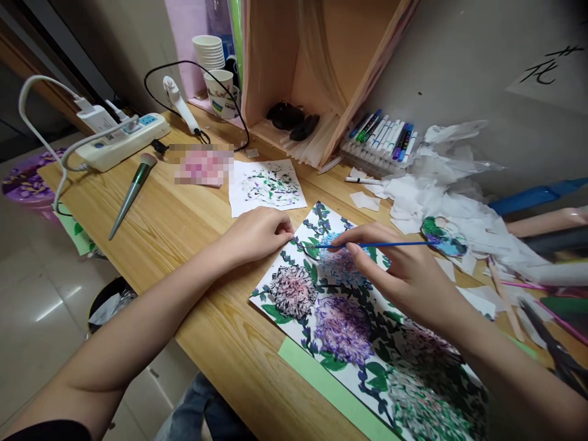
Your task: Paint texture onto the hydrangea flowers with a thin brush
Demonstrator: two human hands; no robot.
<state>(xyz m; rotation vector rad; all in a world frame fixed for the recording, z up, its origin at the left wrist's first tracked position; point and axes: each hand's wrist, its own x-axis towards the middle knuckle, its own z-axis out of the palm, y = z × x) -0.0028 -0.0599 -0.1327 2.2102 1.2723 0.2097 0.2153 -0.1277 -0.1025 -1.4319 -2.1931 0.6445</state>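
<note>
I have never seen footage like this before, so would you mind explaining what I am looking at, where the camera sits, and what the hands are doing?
There is no machine here: a person works with two bare hands, and the single camera sits on their head, looking forward and down. The right hand holds a thin blue paintbrush, its tip on a flower painting that lies on a wooden table. The left hand presses on the painting's top edge. Nearby lie a smaller painted sheet, a tray of marker pens, crumpled white paper, a power strip, stacked paper cups and a large green-handled brush.
</note>
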